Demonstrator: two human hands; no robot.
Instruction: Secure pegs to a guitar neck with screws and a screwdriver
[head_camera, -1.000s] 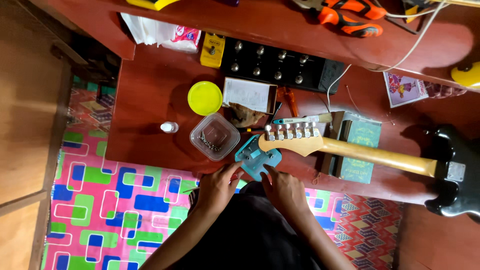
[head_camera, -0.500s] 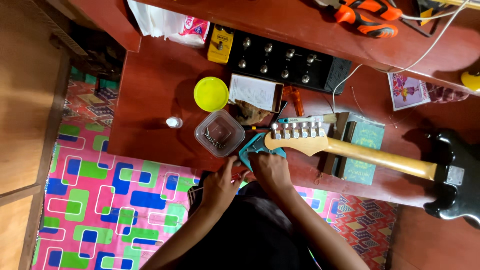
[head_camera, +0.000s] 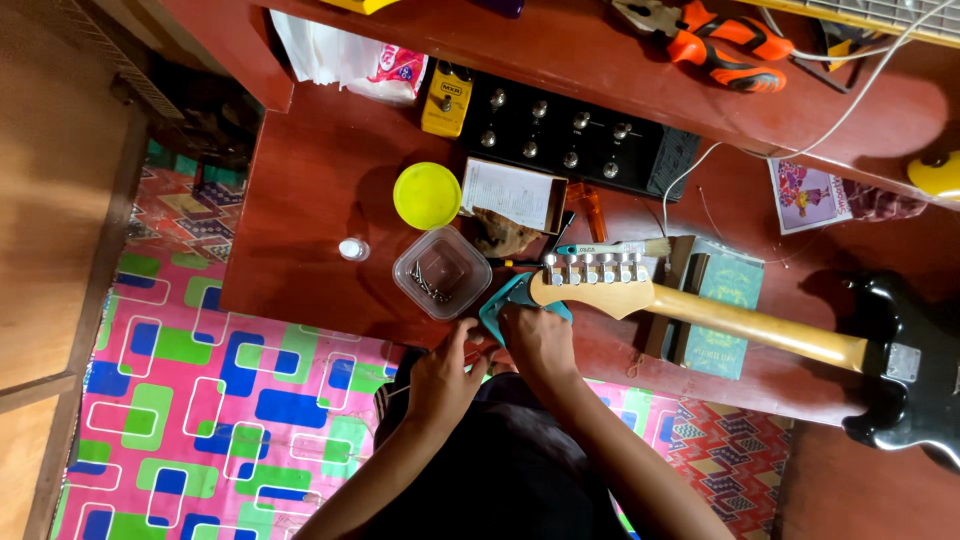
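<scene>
The right hand (head_camera: 538, 340) presses a teal cloth (head_camera: 505, 300) at the counter (head_camera: 310, 190) edge, grip flat on it, headstock (head_camera: 590, 283) at one o'clock. The left hand (head_camera: 445, 375) pinches something small, unclear, at eight o'clock.

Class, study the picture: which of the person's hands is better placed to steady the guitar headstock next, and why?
Probably the right hand: it rests on the teal tool touching the headstock. The left hand sits farther off, at the table edge.

screws (head_camera: 428, 282) in tub (head_camera: 442, 272), tub left of headstock (head_camera: 590, 285)
</scene>
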